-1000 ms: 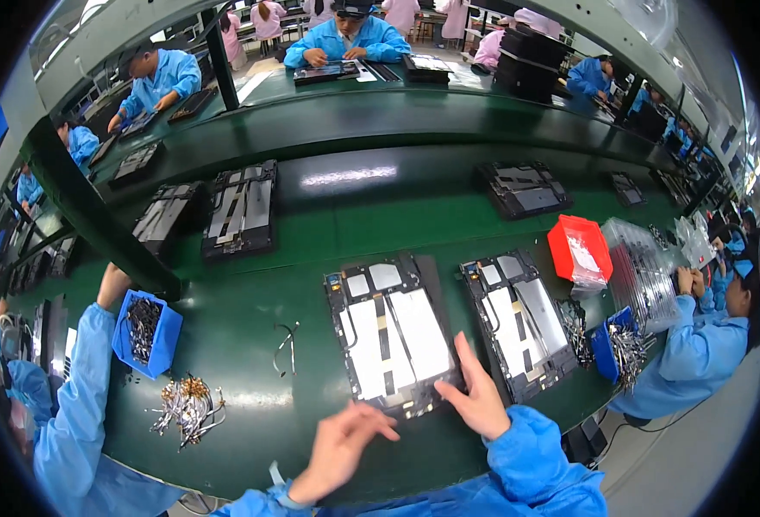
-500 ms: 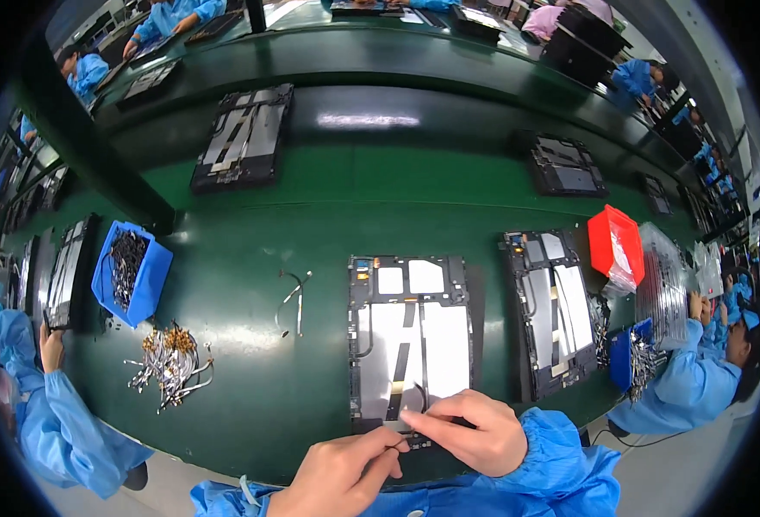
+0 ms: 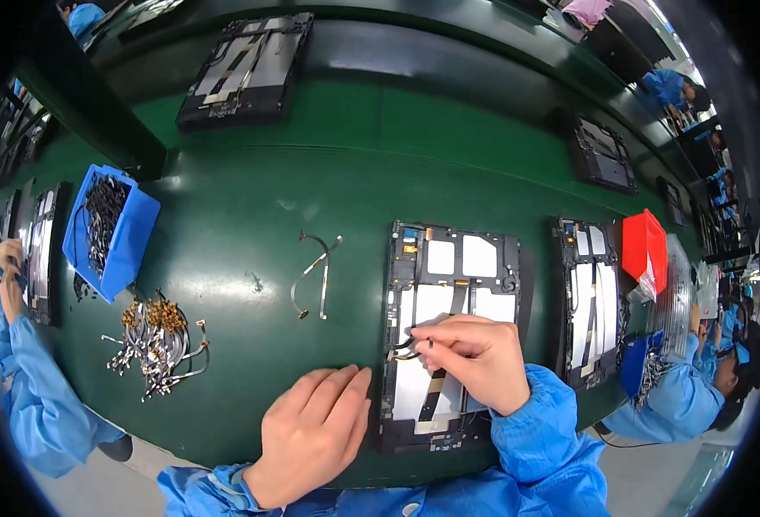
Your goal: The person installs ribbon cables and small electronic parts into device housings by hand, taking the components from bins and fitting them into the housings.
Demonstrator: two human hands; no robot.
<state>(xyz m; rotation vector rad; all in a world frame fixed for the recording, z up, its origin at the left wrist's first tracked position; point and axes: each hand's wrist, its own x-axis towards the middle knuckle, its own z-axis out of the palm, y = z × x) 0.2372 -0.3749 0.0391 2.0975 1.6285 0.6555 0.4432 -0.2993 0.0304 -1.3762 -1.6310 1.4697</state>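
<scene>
An opened tablet-like device (image 3: 406, 388), black-framed with large silver battery panels, lies before me on the green table. Above its left half my right hand (image 3: 483, 358) is closed in a pinch on a thin dark cable (image 3: 404, 349), whose loose end sticks out left of the fingertips. My left hand (image 3: 311, 431) rests on the table just left of the device's lower corner. Its fingers lie side by side, slightly bent, with nothing seen in them. Farther left on the table are two loose thin cables (image 3: 322, 276) with small connectors at their ends.
At left are a pile of silver cables (image 3: 160, 345) with brown connectors and a blue bin (image 3: 138, 237) of dark cables. A second opened device (image 3: 591, 302), a red bin (image 3: 645, 241) and a small blue bin (image 3: 634, 366) stand at right. Co-workers in blue sit on both sides.
My right hand has moved up the device from its lower edge, with the cable now showing in its pinch. My left hand has left that edge for the table at left. The view has shifted.
</scene>
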